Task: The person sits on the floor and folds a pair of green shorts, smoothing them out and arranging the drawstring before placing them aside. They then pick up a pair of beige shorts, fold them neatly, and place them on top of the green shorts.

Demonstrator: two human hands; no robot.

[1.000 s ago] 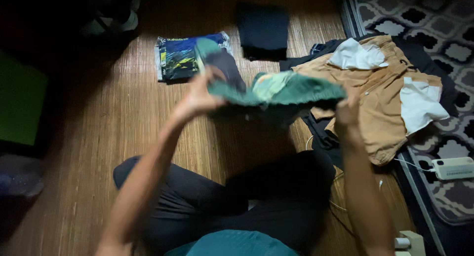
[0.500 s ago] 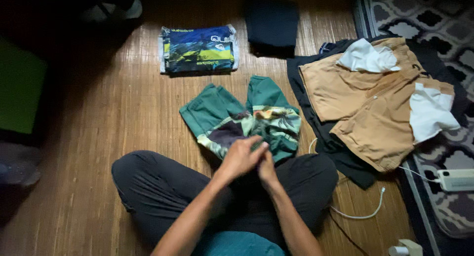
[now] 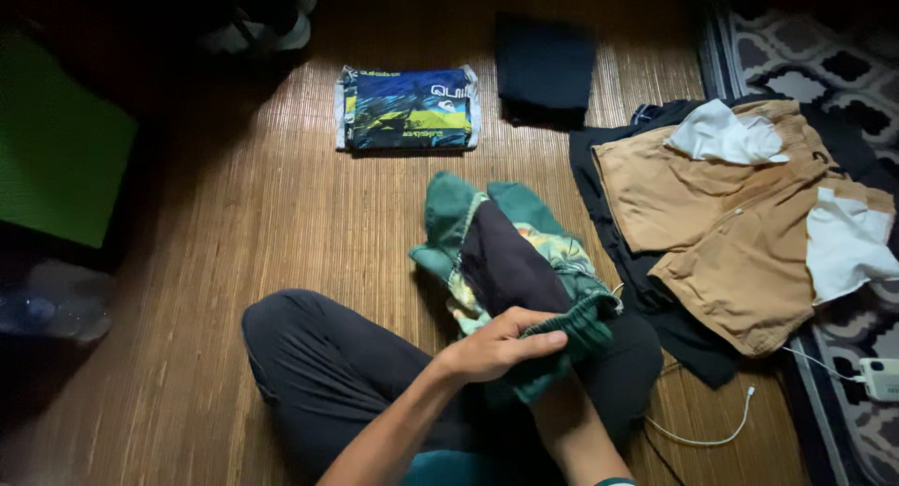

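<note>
I sit cross-legged on a woven mat. Green shorts [image 3: 506, 252] with a dark, patterned inner side lie bunched in front of my knees, the legs pointing away from me. My left hand [image 3: 492, 347] is closed over the ribbed green waistband at the near end. My right forearm [image 3: 567, 425] runs up under the same waistband, and the cloth hides that hand. My dark trousers [image 3: 328, 374] fill the near foreground.
A folded blue-and-yellow garment [image 3: 407, 109] and a folded dark one [image 3: 546, 69] lie further out. Tan shorts [image 3: 712, 214] with white pockets turned out rest on black cloth at the right. A white charger [image 3: 880, 378] and cable [image 3: 712, 434] lie near a patterned rug [image 3: 815, 55].
The green shorts were held up and spread in the air, then laid flat on the mat. Now they are folded lengthwise into a narrower bundle, with the waistband gathered near my lap.
</note>
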